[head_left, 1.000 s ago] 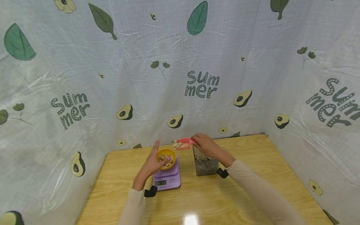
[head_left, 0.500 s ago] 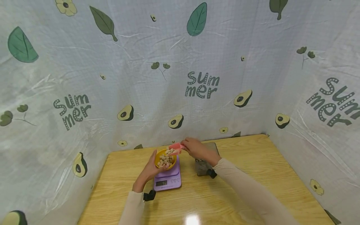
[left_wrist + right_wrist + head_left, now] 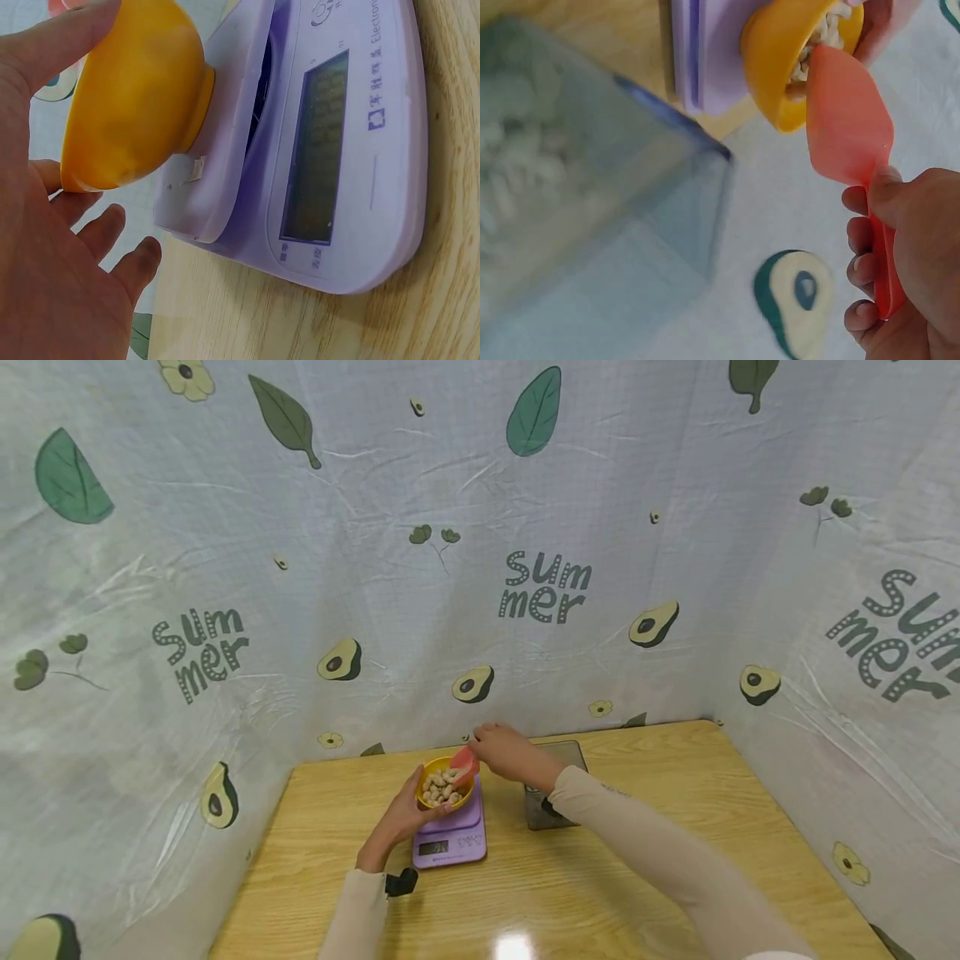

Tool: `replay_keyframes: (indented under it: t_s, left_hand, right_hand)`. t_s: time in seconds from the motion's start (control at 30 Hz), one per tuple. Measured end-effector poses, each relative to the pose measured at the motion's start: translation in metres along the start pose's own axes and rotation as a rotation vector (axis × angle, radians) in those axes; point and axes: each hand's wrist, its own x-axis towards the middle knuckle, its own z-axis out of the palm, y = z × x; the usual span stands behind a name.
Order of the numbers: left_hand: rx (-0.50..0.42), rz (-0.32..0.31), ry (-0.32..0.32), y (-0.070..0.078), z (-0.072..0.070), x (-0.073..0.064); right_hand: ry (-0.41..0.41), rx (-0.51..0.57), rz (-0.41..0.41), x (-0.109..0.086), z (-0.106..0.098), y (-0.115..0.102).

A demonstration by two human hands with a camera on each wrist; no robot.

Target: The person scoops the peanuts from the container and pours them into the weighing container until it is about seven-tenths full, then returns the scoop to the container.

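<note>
A yellow bowl (image 3: 431, 769) of unshelled peanuts (image 3: 437, 788) stands on a purple kitchen scale (image 3: 467, 852). My left hand (image 3: 402, 818) holds the bowl at its rim; in the left wrist view the thumb lies on one side of the bowl wall (image 3: 142, 90) and fingertips (image 3: 79, 202) on the other. With my right hand (image 3: 513, 755) I grip a pink scoop (image 3: 849, 120) by its handle. The scoop is tipped, its mouth over the bowl's right rim, right at the peanuts. Digits on the scale's display (image 3: 433, 847) are too blurred to read.
To the right of the scale stands a clear square container (image 3: 562, 752) with more peanuts (image 3: 517, 157) in it, partly hidden by my right arm. All stand on a wooden table (image 3: 480, 902). A printed curtain (image 3: 390, 610) hangs close behind the table.
My right hand has moved left from near the container to the bowl and tipped the scoop; the peanuts in it have slid toward the bowl. My left hand has stayed at the bowl.
</note>
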Motion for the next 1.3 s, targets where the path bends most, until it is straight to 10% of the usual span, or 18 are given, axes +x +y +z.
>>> replay_keyframes:
  t_s: [0.33,0.8,1.3]
  left_hand:
    - [0.007,0.01,0.008,-0.003,0.001,0.002]
    - [0.035,0.017,0.015,0.007,-0.004,-0.001]
    - [0.035,0.102,0.089,0.035,-0.015,-0.007]
  right_hand:
    - [0.072,-0.218,-0.055,0.0,-0.015,-0.002]
    - [0.232,0.244,0.039,-0.025,-0.008,0.01]
    - [0.392,0.361,0.12,-0.067,0.012,0.037]
